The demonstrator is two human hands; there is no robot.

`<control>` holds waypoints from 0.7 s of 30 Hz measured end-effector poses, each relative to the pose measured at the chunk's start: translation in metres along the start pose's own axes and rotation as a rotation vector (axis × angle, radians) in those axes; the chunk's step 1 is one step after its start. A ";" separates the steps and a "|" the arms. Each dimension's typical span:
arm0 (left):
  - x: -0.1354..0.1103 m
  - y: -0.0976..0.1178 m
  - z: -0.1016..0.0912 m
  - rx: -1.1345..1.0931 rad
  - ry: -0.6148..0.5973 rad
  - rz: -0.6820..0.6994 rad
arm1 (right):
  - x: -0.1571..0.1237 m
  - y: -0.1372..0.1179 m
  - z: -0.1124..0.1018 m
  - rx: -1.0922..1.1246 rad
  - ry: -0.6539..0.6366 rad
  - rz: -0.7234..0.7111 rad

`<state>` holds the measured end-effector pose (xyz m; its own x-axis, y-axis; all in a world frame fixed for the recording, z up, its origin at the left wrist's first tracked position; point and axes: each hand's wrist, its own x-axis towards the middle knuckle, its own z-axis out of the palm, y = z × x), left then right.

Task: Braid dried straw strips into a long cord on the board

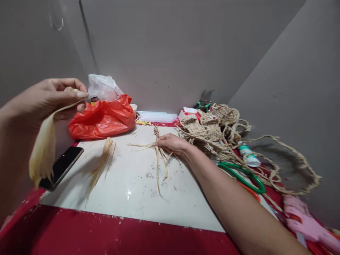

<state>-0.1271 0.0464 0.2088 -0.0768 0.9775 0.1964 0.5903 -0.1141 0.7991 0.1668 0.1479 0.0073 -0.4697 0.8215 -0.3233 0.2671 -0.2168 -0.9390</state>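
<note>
Raised at the left, my left hand (63, 95) pinches the end of a dried corn husk strip (45, 147), whose wide pale part hangs down with a frayed tip. My right hand (171, 142) is closed on a small braided piece of husk (156, 132) lying over the white board. Loose husk ends spread from its fingers to the left and toward me. Between the hands, a bundle of husk strips (102, 164) lies on the board (124, 202), touched by neither hand. The right thumb and fingers partly hide the braid.
A phone (66, 164) lies at the board's left edge. Behind it are a red plastic bag (103, 118), a white bag (103, 86) and glue sticks (156, 117). Coiled braided rope (212, 131), green-handled scissors (241, 173), pliers (204, 101) and a pink glue gun (305, 221) crowd the right.
</note>
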 end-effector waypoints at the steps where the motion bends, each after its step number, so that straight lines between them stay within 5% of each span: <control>1: 0.001 -0.006 -0.005 0.081 -0.017 -0.010 | 0.000 0.000 0.000 0.008 -0.007 0.003; 3: 0.003 -0.023 -0.001 0.301 -0.103 -0.034 | 0.000 0.000 -0.001 0.037 -0.021 0.007; 7: 0.005 -0.056 0.055 0.650 0.103 0.145 | 0.001 0.000 -0.002 0.132 -0.063 0.027; 9: 0.003 -0.064 0.100 0.433 -0.080 0.169 | 0.001 0.000 -0.002 0.179 -0.099 0.035; 12: 0.002 -0.068 0.169 0.038 -0.425 -0.047 | 0.001 0.000 -0.004 0.247 -0.147 0.028; 14: 0.004 -0.070 0.204 -0.161 -0.480 -0.192 | 0.001 0.001 -0.005 0.273 -0.157 0.020; 17: 0.009 -0.074 0.229 -0.424 -0.471 -0.384 | 0.001 0.001 -0.006 0.277 -0.148 0.015; 21: 0.015 -0.079 0.228 -0.557 -0.448 -0.428 | 0.000 -0.001 -0.007 0.294 -0.149 0.031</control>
<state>0.0088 0.1104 0.0189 0.1919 0.9209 -0.3394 0.0899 0.3278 0.9404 0.1727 0.1523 0.0088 -0.5889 0.7306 -0.3456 0.0392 -0.4013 -0.9151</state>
